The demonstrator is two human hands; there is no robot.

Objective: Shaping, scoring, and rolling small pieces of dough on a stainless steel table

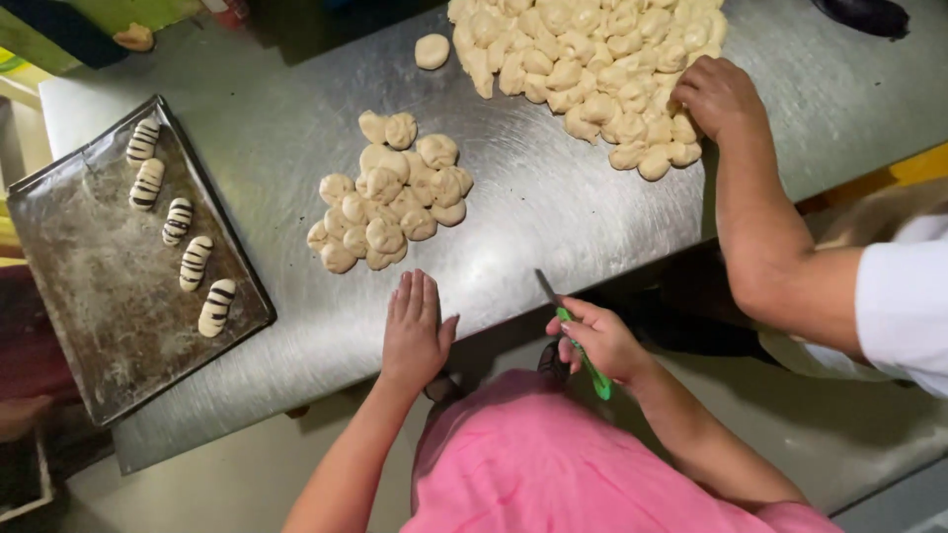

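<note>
Flat on the steel table lay the left hand, palm down and fingers pressed together, holding nothing, just below a small heap of dough pieces. That heap sat near the middle of the table, its nearest lumps close to the fingertips but not touching them.

At the table's near edge, the right hand was clamped around a knife with a green handle. Its thin blade pointed up and away over the steel surface; whether the tip touched the table was hard to tell from this angle.

Farther back, a much larger mound of dough pieces spread across the top of the table, and a single round piece lay apart to its left. Another person's hand, with a bare forearm and a white sleeve coming in from the right, rested on the right side of that mound with fingers curled down over the lumps.

To the left, a dark floured baking tray sat on the table at a slant. Five shaped rolls with dark stripes lay on it in a diagonal row, spaced apart, along the tray's upper right side. A pink shirt filled the bottom of the view.
</note>
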